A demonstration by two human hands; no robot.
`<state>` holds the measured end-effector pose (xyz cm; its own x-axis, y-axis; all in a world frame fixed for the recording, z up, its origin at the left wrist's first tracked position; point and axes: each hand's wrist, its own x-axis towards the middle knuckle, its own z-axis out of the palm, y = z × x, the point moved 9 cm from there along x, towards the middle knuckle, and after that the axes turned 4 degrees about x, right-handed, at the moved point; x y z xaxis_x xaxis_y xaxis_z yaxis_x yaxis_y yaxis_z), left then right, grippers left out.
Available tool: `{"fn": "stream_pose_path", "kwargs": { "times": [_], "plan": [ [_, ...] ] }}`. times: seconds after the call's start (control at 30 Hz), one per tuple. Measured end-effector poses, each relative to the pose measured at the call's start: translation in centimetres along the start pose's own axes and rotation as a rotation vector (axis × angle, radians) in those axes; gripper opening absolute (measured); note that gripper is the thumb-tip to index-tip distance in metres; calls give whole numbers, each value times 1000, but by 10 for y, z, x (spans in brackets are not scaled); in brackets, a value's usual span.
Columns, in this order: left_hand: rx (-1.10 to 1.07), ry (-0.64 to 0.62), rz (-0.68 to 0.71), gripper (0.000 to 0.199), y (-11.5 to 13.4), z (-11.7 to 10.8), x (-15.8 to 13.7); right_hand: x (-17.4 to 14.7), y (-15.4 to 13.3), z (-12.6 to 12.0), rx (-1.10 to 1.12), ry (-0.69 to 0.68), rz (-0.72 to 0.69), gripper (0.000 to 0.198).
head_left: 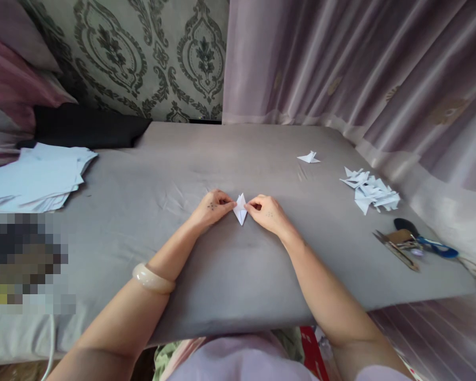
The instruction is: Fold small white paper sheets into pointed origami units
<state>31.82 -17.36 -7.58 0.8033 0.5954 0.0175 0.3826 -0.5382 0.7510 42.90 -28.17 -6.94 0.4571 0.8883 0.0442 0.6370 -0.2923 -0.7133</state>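
Note:
A small white folded paper (pixel 241 210), diamond-shaped with a split upper tip, is held just over the grey cloth surface (pixel 238 280). My left hand (pixel 216 207) pinches its left corner between thumb and fingers, and a pale bangle circles that forearm. On the opposite corner, my right hand (pixel 266 210) grips with thumb and forefinger. The paper's lower point faces me. Whether it touches the cloth I cannot tell.
One folded paper crane (pixel 310 157) stands at the back right, near a heap of folded cranes (pixel 372 190). Thread snips (pixel 396 251) and a blue-handled tool (pixel 436 246) lie at the right edge. White paper sheets (pixel 39 174) are stacked at left beside a black cloth (pixel 87 127).

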Motion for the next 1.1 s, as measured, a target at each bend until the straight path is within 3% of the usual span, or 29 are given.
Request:
{"fn": "stream_pose_path", "kwargs": {
  "times": [0.3,0.67,1.1],
  "plan": [
    [47,-26,99,20,10,0,-1,-2,-1,-1,14,-1,8,17],
    [69,-17,60,16,8,0,-2,2,7,-1,82,-17,85,16],
    [110,-5,94,15,11,2,-2,4,5,3,8,-19,68,15]
  ]
}}
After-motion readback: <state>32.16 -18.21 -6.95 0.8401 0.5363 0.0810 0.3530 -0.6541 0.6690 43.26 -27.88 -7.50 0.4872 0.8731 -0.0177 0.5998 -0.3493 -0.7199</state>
